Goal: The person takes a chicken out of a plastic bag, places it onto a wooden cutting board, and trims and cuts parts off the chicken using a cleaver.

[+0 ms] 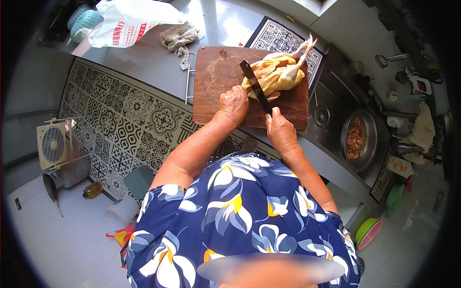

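A whole plucked chicken [288, 77] lies on a brown wooden cutting board [216, 72], its feet pointing to the far right past the board's edge. My right hand [282, 127] grips the handle of a dark-bladed kitchen knife [255, 82]. The blade slants away across the left end of the chicken; how deep it sits in the flesh is not visible. My left hand [234, 104] is closed at the chicken's left end, against its near edge. The part under those fingers is hidden.
A crumpled rag [179, 34] and a white plastic bag [144, 18] lie left on the counter [144, 59]. A patterned mat [275, 36] extends behind the board. To the right, a metal basin [371, 136] holding meat pieces stands on the stove [322, 97].
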A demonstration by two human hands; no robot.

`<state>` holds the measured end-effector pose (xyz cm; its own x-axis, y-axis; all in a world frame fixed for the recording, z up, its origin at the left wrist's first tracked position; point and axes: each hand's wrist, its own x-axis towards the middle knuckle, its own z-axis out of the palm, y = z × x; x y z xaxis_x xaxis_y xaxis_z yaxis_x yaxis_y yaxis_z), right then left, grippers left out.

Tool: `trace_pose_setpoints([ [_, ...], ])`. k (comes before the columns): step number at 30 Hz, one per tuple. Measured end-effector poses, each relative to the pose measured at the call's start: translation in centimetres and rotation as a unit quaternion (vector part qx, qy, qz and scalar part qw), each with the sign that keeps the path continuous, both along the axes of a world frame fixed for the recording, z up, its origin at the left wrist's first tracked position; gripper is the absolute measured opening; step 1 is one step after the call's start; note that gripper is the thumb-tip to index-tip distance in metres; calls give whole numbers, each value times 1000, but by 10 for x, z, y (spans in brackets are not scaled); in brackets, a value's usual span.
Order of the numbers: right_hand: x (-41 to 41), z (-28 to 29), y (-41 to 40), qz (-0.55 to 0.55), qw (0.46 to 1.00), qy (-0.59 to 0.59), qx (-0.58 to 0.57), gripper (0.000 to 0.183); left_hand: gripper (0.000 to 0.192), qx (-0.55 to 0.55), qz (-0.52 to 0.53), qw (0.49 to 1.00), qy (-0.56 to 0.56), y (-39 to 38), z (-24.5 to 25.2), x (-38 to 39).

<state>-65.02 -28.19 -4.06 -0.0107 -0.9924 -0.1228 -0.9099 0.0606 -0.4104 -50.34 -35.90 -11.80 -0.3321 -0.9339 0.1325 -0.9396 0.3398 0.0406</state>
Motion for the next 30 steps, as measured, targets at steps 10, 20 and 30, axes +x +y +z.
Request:
trace_pose_setpoints([
  [10,12,89,-28,4,944,-190,-270,16,14,25,-20,999,5,-1,1,4],
  [20,-1,-11,-39,25,999,-26,11,21,14,-54,-62,996,-20,-4,1,5],
  [30,13,91,-42,-10,949,-142,-280,15,14,-11,-80,997,-12,-8,-6,11],
])
